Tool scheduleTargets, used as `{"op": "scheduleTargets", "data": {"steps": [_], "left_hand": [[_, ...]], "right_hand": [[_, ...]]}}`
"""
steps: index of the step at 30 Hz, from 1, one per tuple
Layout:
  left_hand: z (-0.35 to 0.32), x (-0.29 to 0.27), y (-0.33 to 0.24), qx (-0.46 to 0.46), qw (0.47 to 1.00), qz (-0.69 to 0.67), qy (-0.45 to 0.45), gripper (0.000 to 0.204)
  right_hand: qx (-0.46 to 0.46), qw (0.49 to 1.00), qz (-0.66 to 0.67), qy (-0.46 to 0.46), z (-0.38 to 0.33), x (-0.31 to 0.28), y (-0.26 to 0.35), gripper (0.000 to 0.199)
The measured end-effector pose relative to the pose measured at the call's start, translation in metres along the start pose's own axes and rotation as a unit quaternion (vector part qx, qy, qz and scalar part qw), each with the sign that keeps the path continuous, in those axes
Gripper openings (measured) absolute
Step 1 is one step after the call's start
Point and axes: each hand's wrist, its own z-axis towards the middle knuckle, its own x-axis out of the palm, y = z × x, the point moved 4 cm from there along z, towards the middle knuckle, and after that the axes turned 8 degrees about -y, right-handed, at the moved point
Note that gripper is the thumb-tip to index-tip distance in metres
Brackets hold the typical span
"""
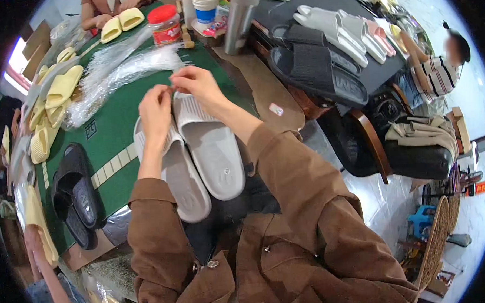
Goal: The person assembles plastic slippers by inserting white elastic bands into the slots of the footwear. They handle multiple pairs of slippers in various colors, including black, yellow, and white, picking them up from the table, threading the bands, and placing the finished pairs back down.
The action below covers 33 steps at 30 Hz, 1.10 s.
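A pair of light grey slide slippers lies side by side, soles down, at the near edge of the green table (114, 132). The left slipper (186, 194) and the right slipper (221, 163) have their heels toward me. Above their ribbed straps, my left hand (157, 114) and my right hand (200, 88) meet at the fingertips, closed in a pinch. Whatever the fingers hold is too small to make out. Both wrists pass over the straps, and the left hand partly covers the left strap. Beyond the fingertips spreads a bundle of clear plastic strands (136, 67).
Black slippers (78, 180) lie at left, pale yellow slippers (64, 86) along the far left edge. A red-lidded jar (164, 25), a paper cup (206, 7) and a steel tumbler (242, 21) stand ahead. More black slippers (317, 67) and a chair (372, 140) are right. Other people sit around.
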Motion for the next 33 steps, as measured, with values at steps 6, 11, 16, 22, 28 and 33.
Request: {"op": "scheduleTargets", "data": {"steps": [6,11,16,22,28,33], "left_hand": [[0.007,0.0,0.005,-0.004,0.999,0.023,0.026,0.017],[0.003,0.011,0.005,-0.047,0.987,0.091,0.124,0.024],[0.014,0.007,0.01,-0.047,0.982,0.113,0.141,0.026],[0.022,-0.004,0.005,-0.016,0.97,0.199,0.137,0.028],[0.01,0.008,-0.118,0.098,0.981,0.058,0.159,0.027],[-0.048,-0.006,-0.255,0.261,0.91,-0.055,0.318,0.023]], "right_hand": [[0.013,1.0,0.017,0.009,0.005,0.005,-0.007,0.014],[-0.008,0.997,0.063,-0.05,0.004,-0.005,-0.01,0.012],[0.011,0.994,0.103,-0.038,0.01,0.003,-0.017,0.008],[0.035,0.994,0.068,-0.073,0.007,0.006,-0.019,0.004],[-0.021,0.996,0.049,-0.072,0.026,-0.016,-0.04,0.008],[-0.05,0.996,0.056,0.043,0.037,0.009,-0.061,0.013]]}}
